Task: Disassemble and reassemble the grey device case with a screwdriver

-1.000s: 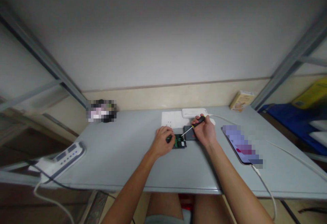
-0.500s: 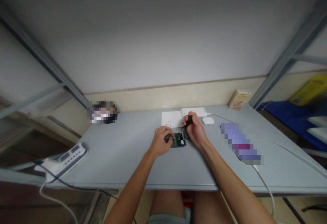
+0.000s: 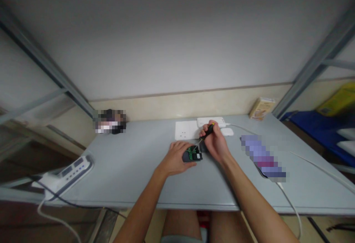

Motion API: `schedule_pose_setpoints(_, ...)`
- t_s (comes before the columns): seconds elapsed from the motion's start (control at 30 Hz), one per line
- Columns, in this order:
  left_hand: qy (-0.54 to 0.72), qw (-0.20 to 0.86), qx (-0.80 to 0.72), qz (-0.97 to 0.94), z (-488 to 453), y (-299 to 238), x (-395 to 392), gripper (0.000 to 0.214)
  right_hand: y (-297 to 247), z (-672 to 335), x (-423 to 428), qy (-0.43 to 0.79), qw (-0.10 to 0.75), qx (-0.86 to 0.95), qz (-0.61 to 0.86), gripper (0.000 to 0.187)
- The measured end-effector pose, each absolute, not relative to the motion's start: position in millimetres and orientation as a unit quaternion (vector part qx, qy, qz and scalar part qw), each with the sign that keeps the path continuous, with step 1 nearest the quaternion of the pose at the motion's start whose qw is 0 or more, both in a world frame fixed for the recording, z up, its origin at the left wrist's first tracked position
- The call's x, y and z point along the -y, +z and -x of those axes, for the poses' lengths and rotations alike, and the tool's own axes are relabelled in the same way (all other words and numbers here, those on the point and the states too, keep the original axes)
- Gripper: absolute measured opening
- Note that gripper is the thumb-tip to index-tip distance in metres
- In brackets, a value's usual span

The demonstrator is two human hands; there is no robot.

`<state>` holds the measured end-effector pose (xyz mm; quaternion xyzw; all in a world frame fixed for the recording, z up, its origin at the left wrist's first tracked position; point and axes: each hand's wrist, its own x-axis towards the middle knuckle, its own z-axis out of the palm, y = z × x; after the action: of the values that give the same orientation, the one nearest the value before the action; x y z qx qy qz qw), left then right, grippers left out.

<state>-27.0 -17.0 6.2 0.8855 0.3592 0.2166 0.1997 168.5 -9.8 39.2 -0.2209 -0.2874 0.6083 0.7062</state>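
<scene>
My left hand [image 3: 175, 158] is wrapped round a small dark device [image 3: 197, 156] with a bare green circuit board, fingers along its far side and thumb along the near side. In my right hand [image 3: 217, 144] is a screwdriver [image 3: 207, 131] with a black and yellow handle, held at a slant. Its thin shaft points down and left to the board; whether the tip touches a screw is too small to tell. A dark flat piece [image 3: 203, 147] lies by the device's right end, partly behind my right hand.
Behind the hands lie a white sheet with small dots [image 3: 183, 129], a white power strip [image 3: 208, 121] and a white earbud case [image 3: 227, 132]. A cabled phone [image 3: 262, 156] and a small box [image 3: 261, 108] are right. Another power strip [image 3: 69, 174] stands left.
My left hand has shifted its grip: the thumb left the board for the device's near edge. My right hand and the screwdriver have moved slightly right, the shaft still over the board.
</scene>
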Motion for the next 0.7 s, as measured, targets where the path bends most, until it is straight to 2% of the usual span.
schedule_pose_setpoints(0.13, 0.211, 0.194, -0.378, -0.880, 21, -2, 16, 0.075, 40, -181, 5, 0.612, 0.722, 0.245, 0.210, 0.028)
schedule_pose_setpoints(0.4, 0.256, 0.207, -0.378, -0.865, 18, -6, 15, 0.059, 51, -167, 17, 0.597, 0.710, 0.295, 0.229, 0.029)
schedule_pose_setpoints(0.7, 0.286, 0.208, -0.368, -0.860, 19, -4, 14, 0.062, 54, -153, 27, 0.594, 0.679, 0.357, 0.243, 0.038)
